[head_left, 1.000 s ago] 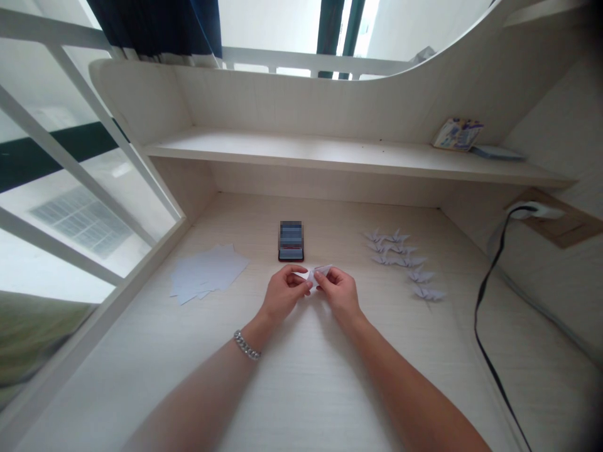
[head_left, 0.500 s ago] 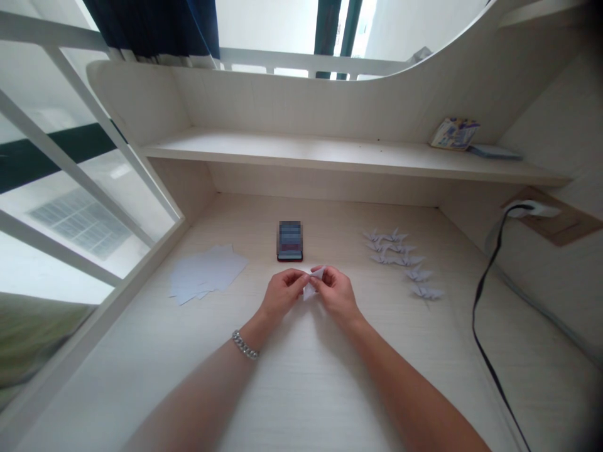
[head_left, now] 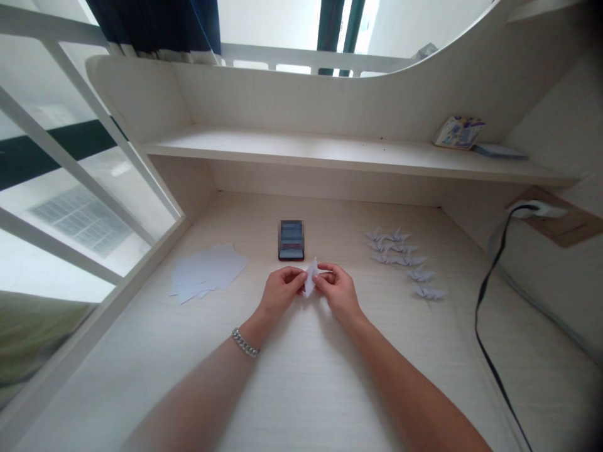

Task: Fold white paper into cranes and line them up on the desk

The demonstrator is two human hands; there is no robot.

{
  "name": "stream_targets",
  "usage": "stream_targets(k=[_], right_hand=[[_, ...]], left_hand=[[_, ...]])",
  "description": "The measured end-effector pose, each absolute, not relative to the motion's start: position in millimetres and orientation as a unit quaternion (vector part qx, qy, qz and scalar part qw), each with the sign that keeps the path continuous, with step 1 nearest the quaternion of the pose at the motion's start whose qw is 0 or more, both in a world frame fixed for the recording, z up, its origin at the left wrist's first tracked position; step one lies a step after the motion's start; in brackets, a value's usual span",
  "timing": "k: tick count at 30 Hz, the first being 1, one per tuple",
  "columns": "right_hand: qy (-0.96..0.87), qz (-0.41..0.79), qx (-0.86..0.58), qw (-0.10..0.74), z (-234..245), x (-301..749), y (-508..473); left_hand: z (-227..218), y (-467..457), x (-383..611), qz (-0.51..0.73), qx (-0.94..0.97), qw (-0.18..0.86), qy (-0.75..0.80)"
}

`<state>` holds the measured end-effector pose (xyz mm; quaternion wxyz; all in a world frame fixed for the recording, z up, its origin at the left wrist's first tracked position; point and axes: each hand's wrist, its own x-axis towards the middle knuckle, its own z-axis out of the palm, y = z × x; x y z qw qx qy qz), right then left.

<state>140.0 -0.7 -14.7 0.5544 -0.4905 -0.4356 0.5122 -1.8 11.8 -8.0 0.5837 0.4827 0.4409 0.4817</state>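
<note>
A small folded piece of white paper (head_left: 310, 280) stands nearly upright between my two hands, just above the pale wooden desk (head_left: 301, 376). My left hand (head_left: 281, 290) pinches its left side with thumb and fingers closed; a silver bracelet sits on that wrist. My right hand (head_left: 339, 290) pinches the right side in the same way. A phone (head_left: 291, 240) lies flat on the desk just beyond my hands.
A loose stack of white paper sheets (head_left: 207, 271) lies to the left. Several folded paper cranes (head_left: 402, 258) sit in a row to the right. A black cable (head_left: 487, 295) runs from a wall socket down the right side. A shelf (head_left: 330, 154) above holds a small book (head_left: 458, 132).
The folded paper has turned from lying sideways to standing nearly upright between my fingers. Both hands have stayed in about the same place.
</note>
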Motion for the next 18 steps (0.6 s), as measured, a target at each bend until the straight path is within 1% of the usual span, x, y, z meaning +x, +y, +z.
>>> stream_targets(k=[6, 18], right_hand=[[-0.437, 0.503, -0.495, 0.558, -15, 142, 0], [-0.529, 0.430, -0.531, 0.504, -3, 142, -6]], left_hand=[[-6, 9, -2, 0.449, 0.490, 0.605, 0.439], [0, 8, -2, 0.441, 0.538, 0.590, 0.411]])
